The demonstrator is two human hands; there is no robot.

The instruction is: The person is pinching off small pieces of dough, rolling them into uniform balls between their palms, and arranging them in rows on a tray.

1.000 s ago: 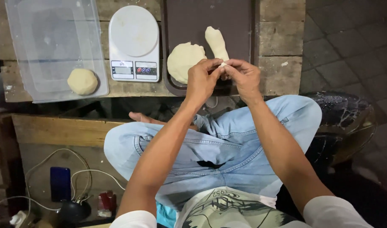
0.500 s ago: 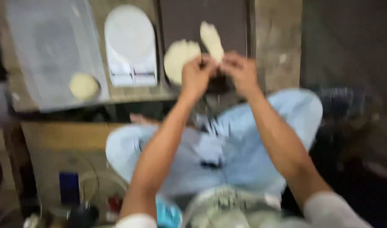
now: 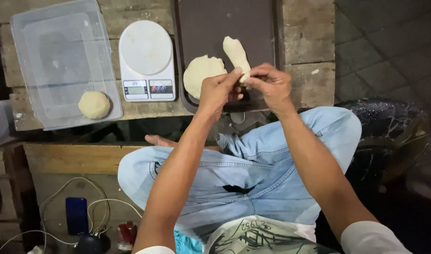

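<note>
Hands pinched together, left hand (image 3: 219, 91) and right hand (image 3: 268, 84) each in closed grip on dough strip (image 3: 236, 54)

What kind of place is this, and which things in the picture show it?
Probably an informal, low dough-making spot, perhaps outdoors. The hands pinch a long dough piece over a dark tray; a white kitchen scale and a clear plastic container sit on rough wooden planks beside paving stones.

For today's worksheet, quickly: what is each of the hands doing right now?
Left hand: closed, pinching the near end of the long dough piece.
Right hand: closed, pinching the same end.
</note>
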